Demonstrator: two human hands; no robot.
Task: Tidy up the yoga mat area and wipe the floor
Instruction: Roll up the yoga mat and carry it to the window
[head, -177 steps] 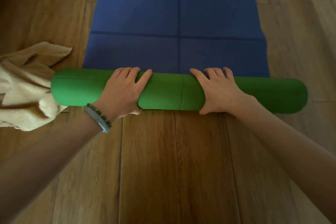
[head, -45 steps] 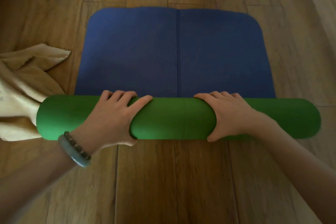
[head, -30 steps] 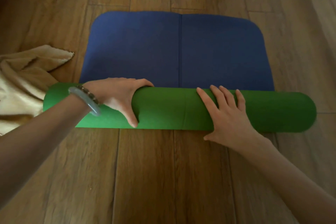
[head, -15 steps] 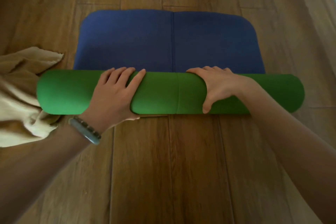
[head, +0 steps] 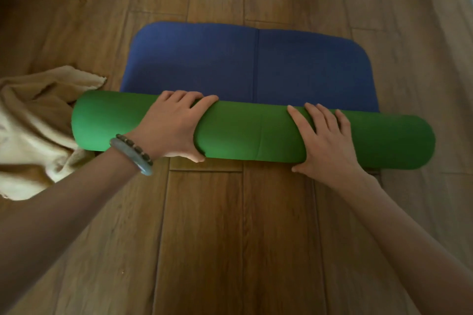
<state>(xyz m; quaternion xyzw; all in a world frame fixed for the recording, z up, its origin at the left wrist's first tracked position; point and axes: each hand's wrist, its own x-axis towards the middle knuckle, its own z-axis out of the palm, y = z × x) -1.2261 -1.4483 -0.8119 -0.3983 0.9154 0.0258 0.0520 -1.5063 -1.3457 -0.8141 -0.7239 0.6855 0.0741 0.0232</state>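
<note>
Yoga mat (head: pixel 250 133) is mostly rolled up, a fat green roll lying crosswise on the wood floor (head: pixel 204 238), with a short blue stretch flat beyond it. Both hands are on the roll: left hand (head: pixel 171 125) curls over it, thumb on the near side, and right hand (head: pixel 325 146) presses flat, fingers straight. A crumpled beige towel (head: pixel 33 130) touches the roll's left end.

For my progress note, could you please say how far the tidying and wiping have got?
Done: most of the yoga mat is rolled. In hand: the left hand grips the roll, the right hand presses it; a blue stretch lies flat. Left: wiping, the cloth lies unheld.
</note>
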